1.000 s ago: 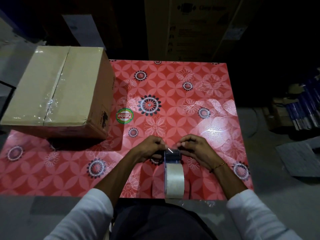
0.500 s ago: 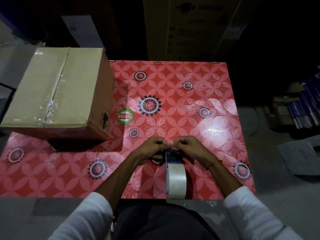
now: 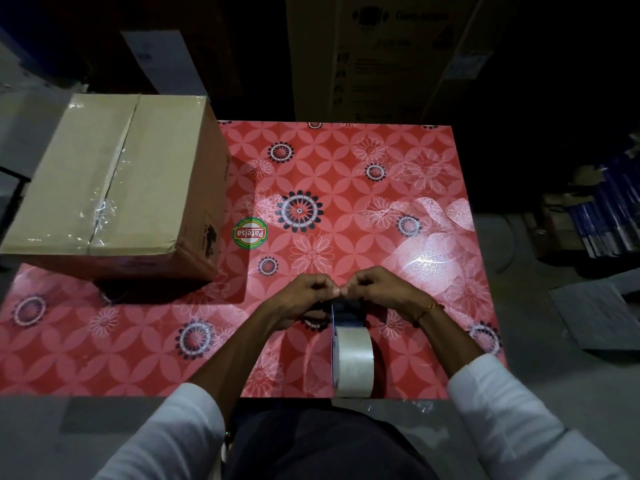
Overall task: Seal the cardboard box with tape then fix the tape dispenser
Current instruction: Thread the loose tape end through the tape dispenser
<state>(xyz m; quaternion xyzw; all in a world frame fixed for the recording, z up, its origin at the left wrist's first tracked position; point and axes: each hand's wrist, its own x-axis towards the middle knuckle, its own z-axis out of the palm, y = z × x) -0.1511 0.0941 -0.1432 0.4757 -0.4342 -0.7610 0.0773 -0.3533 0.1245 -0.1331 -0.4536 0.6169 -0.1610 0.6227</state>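
Note:
A closed cardboard box stands at the table's far left, with clear tape shining along its top seam. A blue tape dispenser carrying a roll of clear tape stands on the table's near edge. My left hand and my right hand hover over the dispenser's front end, fingertips pinched together and touching at the loose tape end. The tape strip itself is too thin and clear to make out.
A red flowered tablecloth covers the table, with a round green-and-red sticker beside the box. Large dark cartons stand behind the table. Stacked blue items and a flat board lie on the floor at right.
My two hands have drawn closer together above the dispenser's front until the fingertips meet. The dispenser and box have stayed in place.

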